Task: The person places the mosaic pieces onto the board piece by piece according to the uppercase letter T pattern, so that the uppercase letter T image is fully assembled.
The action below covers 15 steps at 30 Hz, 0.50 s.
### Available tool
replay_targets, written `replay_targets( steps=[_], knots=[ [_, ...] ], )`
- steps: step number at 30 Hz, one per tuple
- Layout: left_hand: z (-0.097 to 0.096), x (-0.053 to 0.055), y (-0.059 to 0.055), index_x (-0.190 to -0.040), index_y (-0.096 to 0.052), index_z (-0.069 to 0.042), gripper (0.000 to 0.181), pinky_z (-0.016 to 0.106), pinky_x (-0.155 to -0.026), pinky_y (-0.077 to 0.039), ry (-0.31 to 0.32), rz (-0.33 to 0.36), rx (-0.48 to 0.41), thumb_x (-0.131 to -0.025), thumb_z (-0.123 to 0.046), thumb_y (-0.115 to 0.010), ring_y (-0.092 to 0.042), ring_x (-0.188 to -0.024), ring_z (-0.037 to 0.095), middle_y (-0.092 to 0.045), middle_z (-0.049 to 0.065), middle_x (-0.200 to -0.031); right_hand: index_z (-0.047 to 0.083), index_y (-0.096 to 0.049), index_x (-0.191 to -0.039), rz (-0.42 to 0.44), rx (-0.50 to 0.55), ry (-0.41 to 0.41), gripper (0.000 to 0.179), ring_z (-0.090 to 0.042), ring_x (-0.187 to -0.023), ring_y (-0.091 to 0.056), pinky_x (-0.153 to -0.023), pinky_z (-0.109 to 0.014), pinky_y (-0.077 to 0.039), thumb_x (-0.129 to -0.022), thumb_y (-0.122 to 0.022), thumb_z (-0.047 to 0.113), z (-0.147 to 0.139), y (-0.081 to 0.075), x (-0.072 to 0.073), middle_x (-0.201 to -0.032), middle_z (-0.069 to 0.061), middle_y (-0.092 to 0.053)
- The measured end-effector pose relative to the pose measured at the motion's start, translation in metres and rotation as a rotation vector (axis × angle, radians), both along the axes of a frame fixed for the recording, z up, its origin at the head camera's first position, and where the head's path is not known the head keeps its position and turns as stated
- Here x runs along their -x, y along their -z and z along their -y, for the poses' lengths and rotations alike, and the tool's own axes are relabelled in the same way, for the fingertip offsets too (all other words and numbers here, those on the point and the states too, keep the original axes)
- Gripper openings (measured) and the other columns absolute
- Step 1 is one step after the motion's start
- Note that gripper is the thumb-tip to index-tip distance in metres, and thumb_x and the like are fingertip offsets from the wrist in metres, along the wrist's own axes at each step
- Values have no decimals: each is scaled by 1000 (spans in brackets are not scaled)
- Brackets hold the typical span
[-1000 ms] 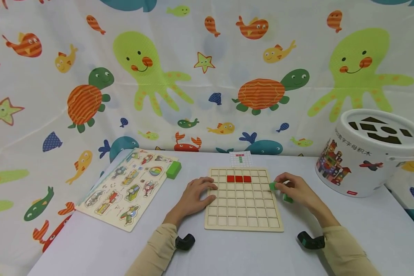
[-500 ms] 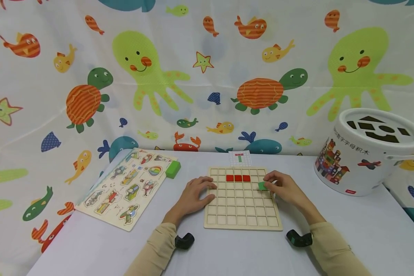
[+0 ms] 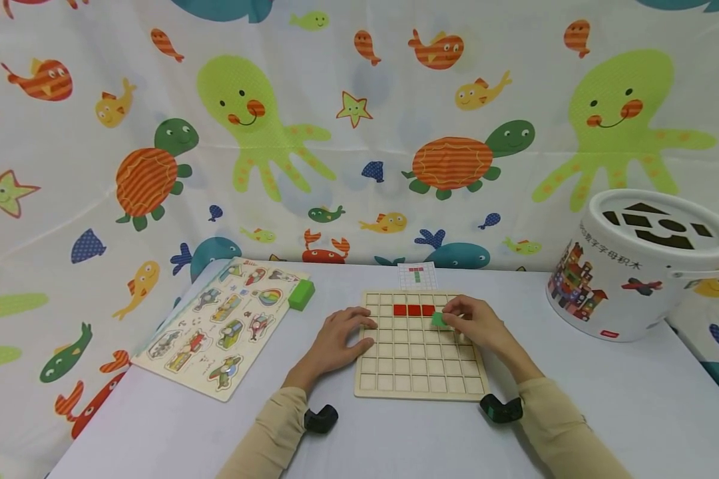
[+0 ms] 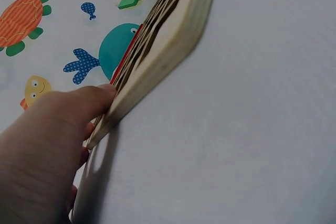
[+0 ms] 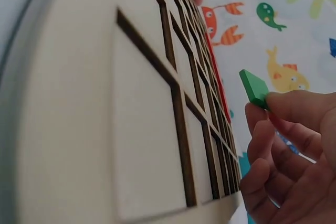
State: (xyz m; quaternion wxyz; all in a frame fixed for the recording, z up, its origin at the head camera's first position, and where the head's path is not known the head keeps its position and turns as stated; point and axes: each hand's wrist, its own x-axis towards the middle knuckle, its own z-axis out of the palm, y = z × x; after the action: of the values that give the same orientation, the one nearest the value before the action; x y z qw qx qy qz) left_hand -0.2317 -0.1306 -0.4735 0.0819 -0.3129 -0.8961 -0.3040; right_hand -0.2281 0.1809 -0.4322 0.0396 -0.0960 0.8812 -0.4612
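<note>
Between thumb and index finger, my right hand (image 3: 478, 326) pinches a small green square tile (image 5: 254, 87). In the head view it is over the upper right part of the gridded wooden board (image 3: 421, 367), just below the right end of a row of red square tiles (image 3: 415, 310). The right wrist view shows the tile tilted and apart from the grid. My left hand (image 3: 337, 339) rests at the board's left edge. Its thumb (image 4: 97, 98) touches the rim in the left wrist view; its other fingers are mostly hidden there.
Behind the board lies a small pattern card (image 3: 417, 276) with red and green squares. A picture puzzle board (image 3: 216, 332) and a green block (image 3: 301, 295) lie to the left. A white bucket (image 3: 638, 273) with a shape-slotted lid stands at the right.
My right hand has carried the green tile leftward, from the board's right edge to near the red row. A second green piece beside that edge is now out of sight. My left hand stays still.
</note>
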Motion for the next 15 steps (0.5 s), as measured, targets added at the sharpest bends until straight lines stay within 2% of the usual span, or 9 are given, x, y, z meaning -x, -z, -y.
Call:
replay_targets(
  steps=[9,15],
  knots=[
    [0,0,0,-110,-64,-21,23,54,-106,-29,5,3,-1,-89,-31,-63,-46,-128,23,-54,4,-132,4,-60,-101,15,-8,-20,18,-18,-65,-58,-59,-27,-49,-91,-62,18,11,-1,8,-85,-9,-62],
    [0,1,1,-110,-64,-21,24,54,-106,-29,7,-1,-5,-89,-32,-63,-47,-128,23,-55,4,-131,2,-60,-99,7,-12,-66,16,-19,-66,-58,-59,-29,-51,-90,-63,14,18,-2,11,-85,-11,-63]
  ],
)
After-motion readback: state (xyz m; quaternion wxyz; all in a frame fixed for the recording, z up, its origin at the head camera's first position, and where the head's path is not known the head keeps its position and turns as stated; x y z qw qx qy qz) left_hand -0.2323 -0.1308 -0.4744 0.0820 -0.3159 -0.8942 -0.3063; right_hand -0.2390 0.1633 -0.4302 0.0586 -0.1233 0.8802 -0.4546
